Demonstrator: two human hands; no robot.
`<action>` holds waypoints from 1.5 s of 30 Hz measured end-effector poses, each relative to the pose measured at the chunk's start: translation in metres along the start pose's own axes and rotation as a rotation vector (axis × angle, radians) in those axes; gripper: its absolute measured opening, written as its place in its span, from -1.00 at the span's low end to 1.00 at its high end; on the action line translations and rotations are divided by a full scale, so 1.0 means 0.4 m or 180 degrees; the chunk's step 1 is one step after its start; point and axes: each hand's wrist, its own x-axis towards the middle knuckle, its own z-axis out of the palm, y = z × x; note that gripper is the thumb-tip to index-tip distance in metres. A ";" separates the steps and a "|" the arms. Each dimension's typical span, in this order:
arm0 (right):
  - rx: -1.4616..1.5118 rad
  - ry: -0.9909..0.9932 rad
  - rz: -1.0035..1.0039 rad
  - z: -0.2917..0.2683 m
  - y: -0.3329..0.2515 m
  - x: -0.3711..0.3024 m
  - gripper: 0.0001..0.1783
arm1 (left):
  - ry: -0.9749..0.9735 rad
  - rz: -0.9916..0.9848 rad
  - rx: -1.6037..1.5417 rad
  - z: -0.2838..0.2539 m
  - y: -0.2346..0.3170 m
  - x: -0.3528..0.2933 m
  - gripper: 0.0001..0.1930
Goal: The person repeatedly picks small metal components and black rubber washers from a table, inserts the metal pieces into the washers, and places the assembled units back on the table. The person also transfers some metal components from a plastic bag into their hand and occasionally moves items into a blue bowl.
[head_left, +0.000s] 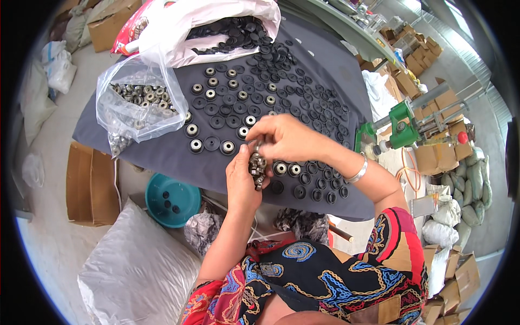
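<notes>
Small metal ball bearings (257,169) lie heaped in my left hand (238,181), its fingers curled round them at the near edge of the dark table cover. Just above that heap, my right hand (290,136) has its thumb and fingers pinched together on what looks like one bearing, partly hidden by the fingers. Beneath and around both hands, black round plastic wheels (300,192) are spread in loose rows on the table cover (135,151). Several wheels carry a shiny bearing in their middle, among them a fitted wheel (227,147) left of my hands.
A clear plastic bag (176,122) of bearings stands open at the left. Behind it, a white sack (265,15) spills black wheels. A green hand press (402,124) is at the right. Below the table are a teal basin (189,203), a cardboard box (89,184) and a full white sack (135,265).
</notes>
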 end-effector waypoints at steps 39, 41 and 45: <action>-0.1948 0.1218 0.0477 -0.237 0.332 0.342 -0.75 | 0.0021 -0.0076 -0.0156 -0.020 0.019 -0.003 -0.61; -0.2078 0.1569 0.0264 -0.230 0.327 0.345 -0.79 | 0.0032 -0.0071 -0.0160 -0.021 0.020 -0.004 -0.61; -0.2456 0.1861 0.0006 -0.217 0.324 0.357 -0.78 | 0.0007 -0.0092 -0.0187 -0.020 0.015 -0.002 -0.61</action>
